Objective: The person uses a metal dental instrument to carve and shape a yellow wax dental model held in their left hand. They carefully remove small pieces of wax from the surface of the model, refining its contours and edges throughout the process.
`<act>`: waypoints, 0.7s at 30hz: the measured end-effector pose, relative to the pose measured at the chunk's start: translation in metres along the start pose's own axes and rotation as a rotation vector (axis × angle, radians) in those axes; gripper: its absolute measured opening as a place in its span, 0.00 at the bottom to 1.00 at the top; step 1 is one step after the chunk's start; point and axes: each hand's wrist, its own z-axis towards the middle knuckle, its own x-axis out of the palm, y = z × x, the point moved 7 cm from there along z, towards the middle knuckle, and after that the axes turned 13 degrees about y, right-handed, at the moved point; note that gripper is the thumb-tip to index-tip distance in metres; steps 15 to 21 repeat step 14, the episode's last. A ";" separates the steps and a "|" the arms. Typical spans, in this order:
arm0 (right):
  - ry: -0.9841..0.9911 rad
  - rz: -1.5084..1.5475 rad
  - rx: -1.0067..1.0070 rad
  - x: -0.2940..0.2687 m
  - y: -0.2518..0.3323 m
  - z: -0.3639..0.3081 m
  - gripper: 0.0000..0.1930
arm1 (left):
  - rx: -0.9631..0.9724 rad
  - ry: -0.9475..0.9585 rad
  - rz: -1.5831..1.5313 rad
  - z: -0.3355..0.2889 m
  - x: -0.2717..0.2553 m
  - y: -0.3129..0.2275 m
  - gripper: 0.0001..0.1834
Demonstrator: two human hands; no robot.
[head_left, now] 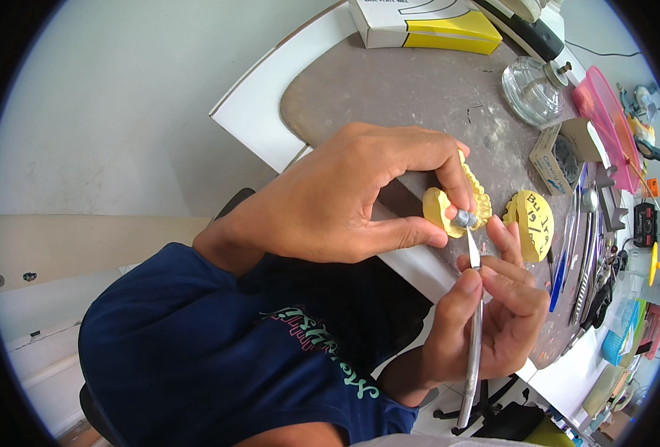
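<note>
My left hand (352, 194) holds a yellow plaster dental cast (435, 207), thumb on the near side and fingers over the far side. Grey wax (462, 218) sits on the tooth row between thumb and fingers. A slim metal carving knife (474, 328) is pinched in my right hand (486, 320), its pointed blade touching or almost touching the wax. The fingers of my right hand reach up close to the cast. On the bench to the right lies a second yellow cast (532, 226), handwriting on its base. My left fingers hide part of the held cast.
Past the hands, the brown bench top (374, 89) carries a white and yellow box (426, 28), a glass spirit burner (532, 89) and an opened small carton (557, 160). Metal hand tools (587, 253) lie at the right, a pink basket (605, 123) behind them.
</note>
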 end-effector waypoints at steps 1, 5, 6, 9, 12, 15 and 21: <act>0.014 -0.006 -0.007 0.001 0.000 0.000 0.09 | 0.004 -0.001 0.006 0.000 0.000 0.000 0.13; 0.023 0.023 -0.021 0.000 0.000 0.000 0.08 | 0.003 -0.004 -0.008 0.000 -0.001 0.000 0.13; 0.012 0.042 -0.021 -0.001 0.000 -0.001 0.08 | -0.004 -0.001 -0.024 0.001 -0.001 0.000 0.13; -0.028 0.030 0.011 -0.001 -0.001 -0.001 0.09 | -0.048 0.014 -0.099 0.000 0.001 0.003 0.13; -0.014 0.026 0.008 -0.001 -0.001 0.000 0.08 | -0.058 0.023 -0.121 0.000 0.002 0.003 0.14; -0.008 0.029 0.007 0.000 -0.001 0.000 0.08 | -0.051 0.021 -0.119 -0.001 0.001 0.003 0.14; -0.008 0.029 0.007 0.000 -0.001 0.000 0.08 | -0.051 0.021 -0.119 -0.001 0.001 0.003 0.14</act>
